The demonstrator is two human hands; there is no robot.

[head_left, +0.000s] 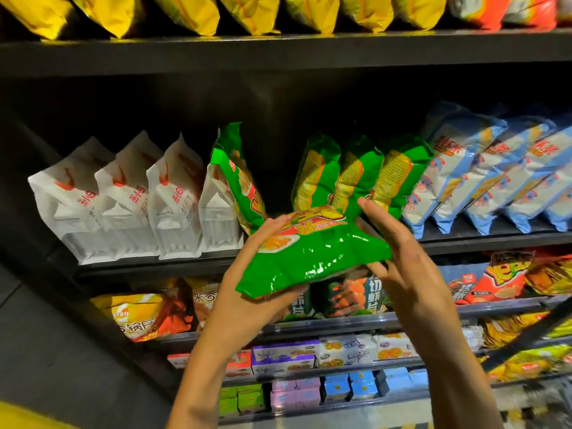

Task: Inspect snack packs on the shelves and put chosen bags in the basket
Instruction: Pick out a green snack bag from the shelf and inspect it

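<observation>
A green snack bag (312,252) was held in a two-handed grip in front of the middle shelf (464,243), clear of its front edge. The left hand (247,292) was cupped under the bag's lower left end, thumb laid over the printed face and fingers pressed against the underside. The right hand (405,267) was closed on the bag's right end, thumb on top near the upper edge and fingers curled beneath. The bag lay tilted, its left end lower, spanning the space between the two hands.

Directly behind it a dark gap was left open in the row on the middle shelf. Four more green bags were counted there: one (238,178) leaning to the left of the gap and three (359,171) standing side by side to the right. Four white bags (123,199) were lined up further left, and about five blue-and-white bags (495,171) further right. A row of yellow bags (185,10) was set on the shelf above. Orange and red packs (148,317) and small boxes (284,357) were stacked on the lower shelves. No basket was seen.
</observation>
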